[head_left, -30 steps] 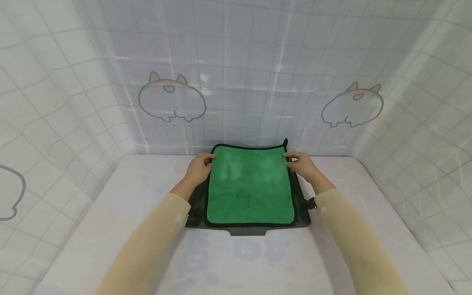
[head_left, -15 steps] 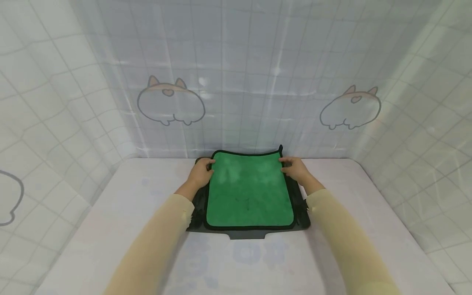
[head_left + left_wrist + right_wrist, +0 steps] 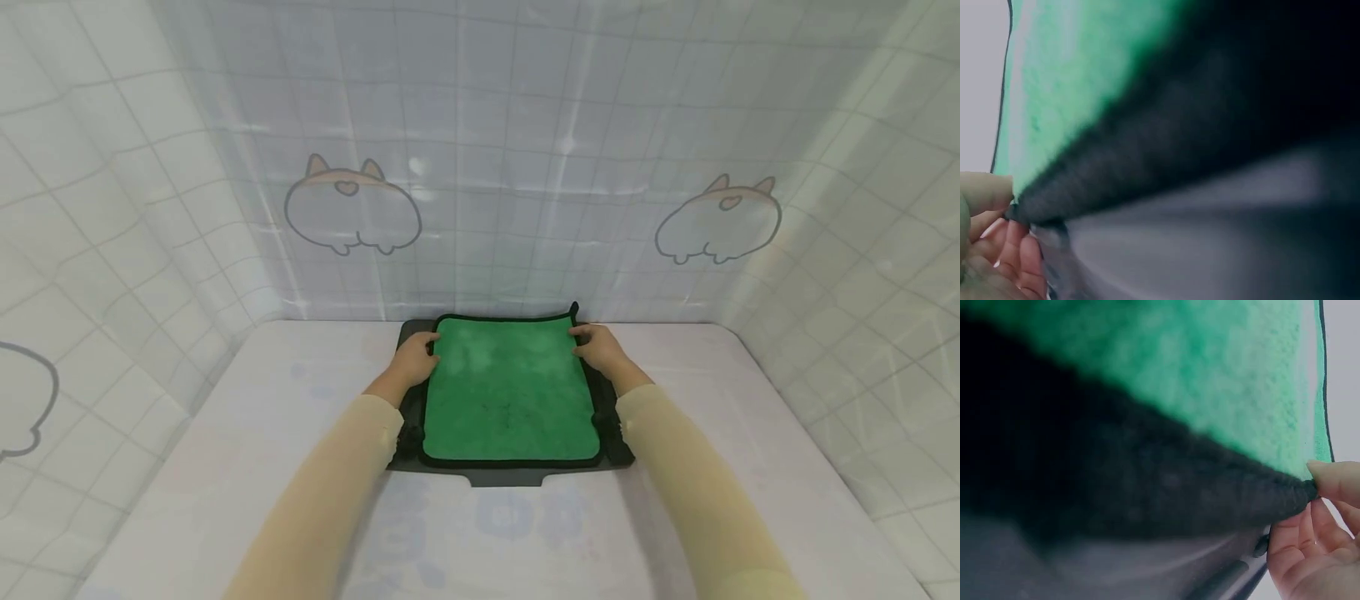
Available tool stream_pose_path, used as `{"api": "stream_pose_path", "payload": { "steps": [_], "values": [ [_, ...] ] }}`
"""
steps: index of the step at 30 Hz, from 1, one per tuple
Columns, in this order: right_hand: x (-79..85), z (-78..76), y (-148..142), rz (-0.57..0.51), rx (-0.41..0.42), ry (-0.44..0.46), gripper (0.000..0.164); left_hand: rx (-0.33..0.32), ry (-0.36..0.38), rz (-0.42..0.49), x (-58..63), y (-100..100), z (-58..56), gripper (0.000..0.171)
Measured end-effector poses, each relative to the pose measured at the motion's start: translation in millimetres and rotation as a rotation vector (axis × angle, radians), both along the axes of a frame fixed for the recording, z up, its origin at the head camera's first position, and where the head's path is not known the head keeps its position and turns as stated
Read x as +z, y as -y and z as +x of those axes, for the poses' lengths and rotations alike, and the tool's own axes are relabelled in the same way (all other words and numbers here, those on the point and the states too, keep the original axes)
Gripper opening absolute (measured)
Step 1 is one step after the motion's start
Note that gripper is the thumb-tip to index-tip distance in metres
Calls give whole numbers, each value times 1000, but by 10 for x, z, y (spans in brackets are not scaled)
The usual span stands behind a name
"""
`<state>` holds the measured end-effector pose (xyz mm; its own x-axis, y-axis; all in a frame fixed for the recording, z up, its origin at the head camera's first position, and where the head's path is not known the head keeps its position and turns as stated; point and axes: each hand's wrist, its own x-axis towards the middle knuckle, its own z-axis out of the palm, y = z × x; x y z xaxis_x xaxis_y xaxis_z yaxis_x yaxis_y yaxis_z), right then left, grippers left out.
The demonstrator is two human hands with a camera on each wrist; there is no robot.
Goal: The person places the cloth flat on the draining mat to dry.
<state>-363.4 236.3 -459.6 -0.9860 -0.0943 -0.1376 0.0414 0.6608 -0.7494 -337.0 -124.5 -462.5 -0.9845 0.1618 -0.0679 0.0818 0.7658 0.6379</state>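
A green towel (image 3: 506,392) with a black trimmed border lies spread over a dark flat tray (image 3: 506,478). My left hand (image 3: 411,358) pinches its left edge close to the far corner. At the opposite edge, near the far right corner with its small black loop (image 3: 574,307), my right hand (image 3: 602,350) pinches the border. In the left wrist view, thumb and fingers of the left hand (image 3: 997,250) meet at the black border (image 3: 1122,159), above the dark tray surface. The right wrist view has the right hand (image 3: 1325,544) holding the border (image 3: 1210,487) likewise.
The tray rests on a pale printed tabletop (image 3: 225,467), its far edge near the back wall. A white grid-patterned curtain (image 3: 495,167) with cartoon animal drawings rises behind the table and along both sides.
Both hands have brought the towel's far edge lower and a little nearer. More of the tray's far left corner shows. The grips stay on the same edges.
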Motion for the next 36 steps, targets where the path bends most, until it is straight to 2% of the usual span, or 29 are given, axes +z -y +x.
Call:
{"api": "stream_pose_path", "payload": {
  "steps": [6,20,24,30,36],
  "values": [
    [21,-37,14,85,35,12,51,15,49,-31,62,-67,8,52],
    [20,-15,2,121,59,12,49,15,47,-35,12,-83,-4,51],
    [9,-17,-14,162,75,7,49,13,50,-32,16,-81,-2,51],
    [89,20,-39,249,126,-26,47,-4,31,-83,47,-65,17,53],
    [166,47,-37,188,150,-33,51,-43,11,-88,107,-52,-13,60]
  ]
}}
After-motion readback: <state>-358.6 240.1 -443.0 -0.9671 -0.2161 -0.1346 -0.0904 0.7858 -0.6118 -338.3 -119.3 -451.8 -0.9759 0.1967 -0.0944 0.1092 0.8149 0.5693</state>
